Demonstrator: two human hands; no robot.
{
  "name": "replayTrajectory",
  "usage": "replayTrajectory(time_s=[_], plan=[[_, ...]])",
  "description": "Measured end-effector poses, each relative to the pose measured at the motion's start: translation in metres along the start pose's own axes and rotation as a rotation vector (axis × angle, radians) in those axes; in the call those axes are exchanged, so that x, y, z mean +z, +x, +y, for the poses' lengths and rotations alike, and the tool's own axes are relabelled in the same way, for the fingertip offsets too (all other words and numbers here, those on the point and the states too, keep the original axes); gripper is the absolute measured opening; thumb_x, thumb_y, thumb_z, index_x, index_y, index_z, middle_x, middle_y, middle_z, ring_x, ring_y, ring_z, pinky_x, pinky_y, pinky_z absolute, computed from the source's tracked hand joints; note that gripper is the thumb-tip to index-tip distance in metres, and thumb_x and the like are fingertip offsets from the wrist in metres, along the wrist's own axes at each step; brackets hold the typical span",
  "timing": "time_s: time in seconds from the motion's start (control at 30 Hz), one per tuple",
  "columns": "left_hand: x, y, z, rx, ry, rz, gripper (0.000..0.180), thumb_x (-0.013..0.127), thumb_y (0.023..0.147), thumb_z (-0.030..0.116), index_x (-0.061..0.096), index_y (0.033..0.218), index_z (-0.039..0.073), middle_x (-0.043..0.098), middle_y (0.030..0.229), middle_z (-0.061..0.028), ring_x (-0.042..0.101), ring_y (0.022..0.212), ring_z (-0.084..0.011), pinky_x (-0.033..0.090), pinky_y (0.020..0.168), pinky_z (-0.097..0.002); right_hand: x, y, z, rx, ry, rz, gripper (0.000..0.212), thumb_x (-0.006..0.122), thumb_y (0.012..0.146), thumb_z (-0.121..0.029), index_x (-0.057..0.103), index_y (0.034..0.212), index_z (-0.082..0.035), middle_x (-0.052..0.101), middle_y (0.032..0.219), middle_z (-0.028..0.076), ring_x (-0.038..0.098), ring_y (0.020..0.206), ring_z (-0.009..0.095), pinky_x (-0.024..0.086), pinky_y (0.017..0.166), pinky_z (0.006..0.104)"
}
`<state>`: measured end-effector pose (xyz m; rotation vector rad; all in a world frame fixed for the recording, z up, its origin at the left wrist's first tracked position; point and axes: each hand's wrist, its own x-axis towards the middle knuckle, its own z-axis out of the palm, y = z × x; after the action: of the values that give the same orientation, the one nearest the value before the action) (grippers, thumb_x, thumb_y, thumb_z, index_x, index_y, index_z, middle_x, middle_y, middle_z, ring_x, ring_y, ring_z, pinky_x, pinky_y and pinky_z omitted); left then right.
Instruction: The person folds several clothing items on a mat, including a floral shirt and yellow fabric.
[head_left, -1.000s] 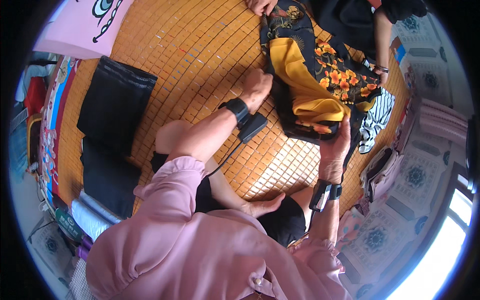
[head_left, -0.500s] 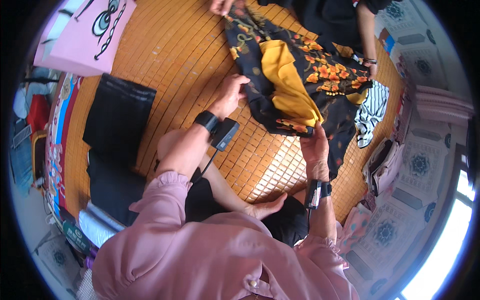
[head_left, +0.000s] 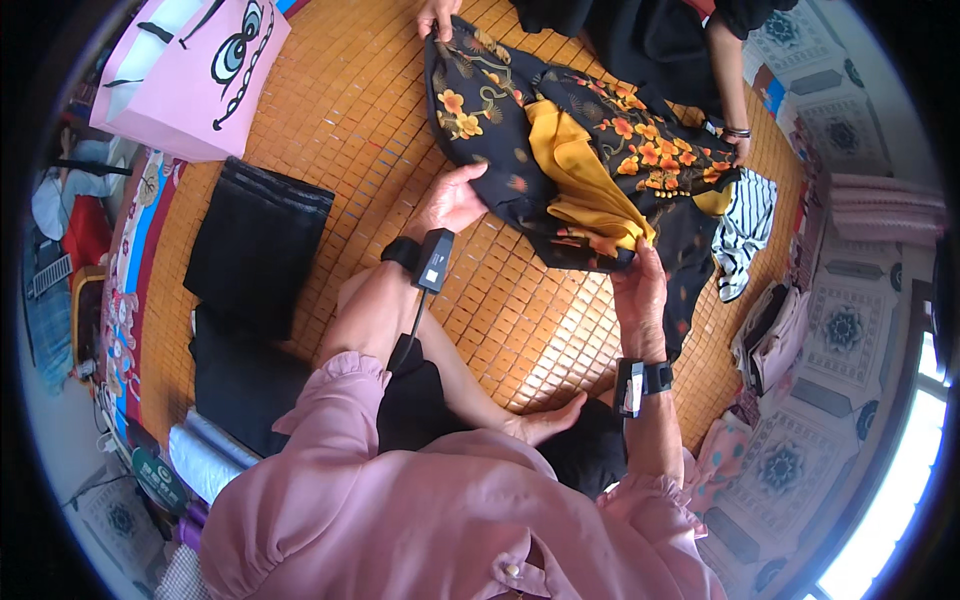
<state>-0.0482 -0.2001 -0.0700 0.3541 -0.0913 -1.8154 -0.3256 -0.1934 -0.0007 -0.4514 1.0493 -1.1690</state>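
A black garment [head_left: 688, 238] with orange flowers and a yellow lining [head_left: 572, 160] is spread over the woven mat. My right hand [head_left: 638, 290] pinches its near edge, where lining and floral cloth meet. Beside the garment's left edge is my left hand [head_left: 450, 202], its thumb stretched out and apart from the other fingers, some of which are hard to make out. Across from me, another person's hand [head_left: 438, 16] grips the far left corner. That person's other hand [head_left: 740, 148] is at the far right side of the garment. Both my wrists carry strapped black devices.
Folded black clothes [head_left: 258, 250] lie on the mat [head_left: 350, 110] at my left, below a pink bag [head_left: 190, 95] with a drawn face. To the right are a striped black-and-white cloth [head_left: 745, 225], folded pink and dark clothes [head_left: 775, 338] and a pink stack [head_left: 888, 208].
The other person's left-side hand has shifted slightly left and down, opening out the far left part of the garment. My left hand has dropped a little and turned, its thumb now apart.
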Motion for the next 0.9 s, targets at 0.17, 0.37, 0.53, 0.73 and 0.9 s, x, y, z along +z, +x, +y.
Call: replayTrajectory(time_s=[0.17, 0.37, 0.53, 0.73, 0.9], plan=[[-0.012, -0.031, 0.016, -0.055, 0.237, 0.283, 0.041, 0.057, 0.078, 0.006, 0.046, 0.118, 0.0, 0.054, 0.114, -0.0116, 0.053, 0.104, -0.0237, 0.041, 0.092, -0.0396, 0.024, -0.022, 0.002, -0.253, -0.678, -0.165, 0.01, 0.058, 0.083, -0.014, 0.058, 0.083, -0.005, 0.057, 0.073, -0.003, 0.048, 0.062, 0.006, 0.04, 0.056, 0.0204], [-0.09, -0.077, 0.052, 0.029, 0.814, 0.646, 0.029, 0.06, 0.07, 0.008, 0.056, 0.096, -0.002, 0.059, 0.094, -0.0142, 0.06, 0.086, -0.0203, 0.051, 0.066, -0.0342, 0.034, -0.046, 0.041, -0.499, -1.511, -0.793, 0.045, 0.067, 0.073, -0.017, 0.05, 0.114, -0.008, 0.061, 0.093, 0.011, 0.059, 0.085, 0.023, 0.048, 0.073, 0.0318], [-0.075, -0.086, 0.052, 0.105, 1.92, 1.132, 0.01, 0.054, 0.073, 0.008, 0.055, 0.083, 0.006, 0.058, 0.068, -0.0104, 0.059, 0.058, -0.0223, 0.046, 0.053, -0.0356, -0.069, -0.031, 0.004, -0.191, -1.505, -0.496, 0.046, 0.066, 0.074, -0.026, 0.049, 0.112, -0.005, 0.061, 0.09, 0.017, 0.06, 0.082, 0.031, 0.048, 0.072, 0.0372], [-0.05, -0.069, 0.014, 0.234, 1.916, 0.712, 0.023, 0.064, 0.073, 0.029, 0.062, 0.08, 0.007, 0.063, 0.076, -0.0108, 0.061, 0.079, -0.027, 0.046, 0.07, -0.0362, -0.205, -0.034, -0.045, -0.141, -1.885, 0.145, 0.051, 0.065, 0.069, -0.042, 0.055, 0.1, -0.003, 0.061, 0.092, 0.018, 0.059, 0.083, 0.037, 0.047, 0.072, 0.0411], [-0.009, -0.041, -0.044, 0.069, 1.736, 0.628, 0.029, 0.061, 0.078, 0.032, 0.06, 0.079, 0.003, 0.061, 0.071, -0.0103, 0.059, 0.068, -0.0231, 0.044, 0.064, -0.0341, -0.257, -0.03, -0.032, -0.077, -1.794, 0.194, 0.05, 0.064, 0.069, -0.042, 0.054, 0.098, -0.003, 0.062, 0.087, 0.02, 0.058, 0.086, 0.037, 0.045, 0.071, 0.0432]])
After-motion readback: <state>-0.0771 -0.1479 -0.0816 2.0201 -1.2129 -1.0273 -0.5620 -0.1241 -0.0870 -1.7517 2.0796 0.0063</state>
